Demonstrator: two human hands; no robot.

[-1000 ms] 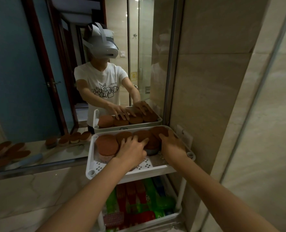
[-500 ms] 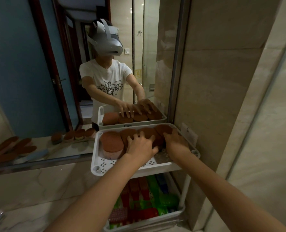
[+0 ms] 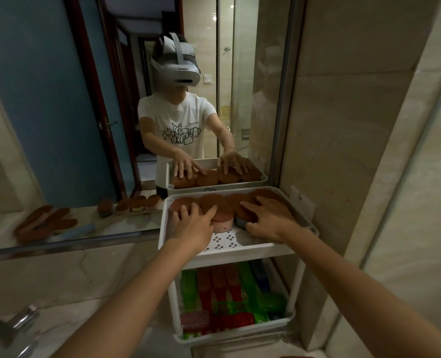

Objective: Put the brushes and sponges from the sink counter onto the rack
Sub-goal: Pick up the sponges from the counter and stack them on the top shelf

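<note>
Beige wall tiles and a mirror (image 3: 59,125) frame the white rack (image 3: 229,250) in the corner. Its top tray carries round, brown-topped sponges (image 3: 215,205) in a row running left to right. The left hand (image 3: 193,226) rests with fingers spread on the two leftmost, and the right hand (image 3: 268,218) lies splayed over the right ones. Brushes (image 3: 224,293) on the tray below lie front to back. Half a second earlier the left hand sat further right.

Faucet (image 3: 12,328) partly off the lower-left edge — lower-shelf brushes (image 3: 222,288) a blurred red-green tangle.
</note>
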